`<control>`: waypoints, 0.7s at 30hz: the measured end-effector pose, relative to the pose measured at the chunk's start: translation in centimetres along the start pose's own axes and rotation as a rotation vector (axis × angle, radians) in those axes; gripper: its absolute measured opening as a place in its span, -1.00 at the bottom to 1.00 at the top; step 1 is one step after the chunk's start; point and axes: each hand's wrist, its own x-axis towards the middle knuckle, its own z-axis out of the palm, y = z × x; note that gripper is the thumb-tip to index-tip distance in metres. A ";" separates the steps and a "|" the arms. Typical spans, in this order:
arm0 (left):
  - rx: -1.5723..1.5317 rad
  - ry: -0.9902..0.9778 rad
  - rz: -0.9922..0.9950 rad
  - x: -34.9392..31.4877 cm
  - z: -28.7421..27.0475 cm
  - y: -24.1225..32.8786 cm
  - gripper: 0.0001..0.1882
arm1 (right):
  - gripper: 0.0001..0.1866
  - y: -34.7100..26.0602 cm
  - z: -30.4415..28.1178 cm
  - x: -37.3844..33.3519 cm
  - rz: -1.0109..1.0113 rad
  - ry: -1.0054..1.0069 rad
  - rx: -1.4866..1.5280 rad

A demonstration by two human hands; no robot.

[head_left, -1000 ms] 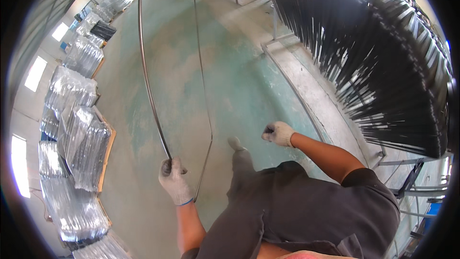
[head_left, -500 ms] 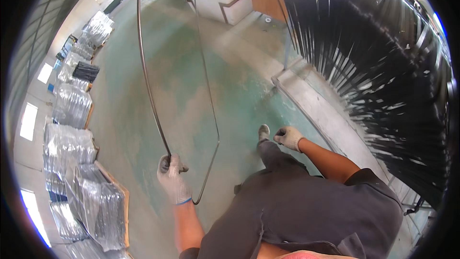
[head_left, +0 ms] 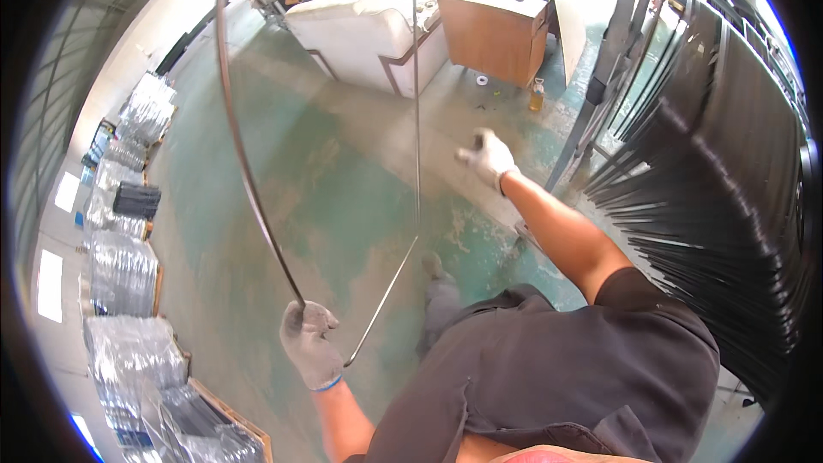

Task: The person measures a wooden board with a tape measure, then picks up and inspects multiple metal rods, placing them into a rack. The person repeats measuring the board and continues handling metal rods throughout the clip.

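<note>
My left hand [head_left: 311,345], in a pale work glove with a blue cuff edge, is closed around a long thin metal rod frame [head_left: 244,167]. One dark, slightly curved length rises from the fist past the top edge. A second length runs from beside the wrist to a bend near the middle, then straight up; where the two join is out of view. My right hand [head_left: 489,160], gloved too, reaches forward over the floor with nothing visible in it. Its thumb and fingers look apart, slightly blurred.
Plastic-wrapped stacks [head_left: 129,274] on pallets line the left wall. Ahead stand a white sofa [head_left: 351,43] and a wooden desk [head_left: 489,39], with a bottle of yellowish liquid [head_left: 537,94] beside it. Many black rods [head_left: 729,189] hang on a rack at right.
My right hand has swung forward and its fingers have spread. The view has turned toward the desk and rack as I walk. My left hand still grips the rod frame, which has shifted slightly.
</note>
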 end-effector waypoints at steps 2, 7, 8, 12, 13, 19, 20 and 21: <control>0.003 -0.045 0.030 7.2 1.7 -1.2 -0.68 | 0.02 -3.0 0.1 8.9 0.110 0.117 0.043; -0.227 -0.260 0.099 25.1 7.3 -3.6 -0.66 | 0.19 -6.8 -1.2 27.4 0.205 0.174 0.397; -0.280 -0.335 0.114 28.8 9.3 -3.7 -0.64 | 0.18 -6.0 -2.0 31.2 0.166 0.188 0.500; -0.385 -0.512 0.136 42.7 16.6 -3.9 -0.56 | -0.10 -7.0 -5.8 42.5 -0.013 0.151 0.542; -0.395 -0.527 0.145 45.4 18.4 -4.0 -0.54 | -0.16 -8.0 -6.9 43.8 0.002 0.050 0.672; -0.488 -0.687 0.196 61.0 30.9 -6.3 -0.53 | 0.10 -8.4 -11.2 61.0 -0.012 0.268 0.707; -0.515 -0.718 0.202 63.2 33.5 -6.6 -0.55 | 0.14 -8.2 -13.0 63.6 -0.035 0.279 0.662; -0.513 -0.744 0.219 65.2 36.3 -7.0 -0.54 | 0.15 -6.9 -14.5 67.6 -0.113 0.326 0.627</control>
